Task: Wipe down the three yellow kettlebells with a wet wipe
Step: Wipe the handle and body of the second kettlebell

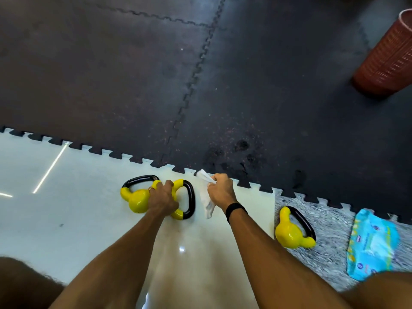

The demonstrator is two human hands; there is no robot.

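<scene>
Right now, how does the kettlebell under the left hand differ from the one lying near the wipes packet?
The kettlebell under the left hand lies on the glossy pale floor; the lone kettlebell lies on the grey speckled mat. The first is covered by the hand and touches a third kettlebell; the lone one is untouched and apart. Both are yellow with black handles, lying on their sides.

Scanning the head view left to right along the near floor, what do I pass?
Left kettlebell → left hand on the middle kettlebell → wet wipe → right hand → lone kettlebell → blue wipes pack.
</scene>
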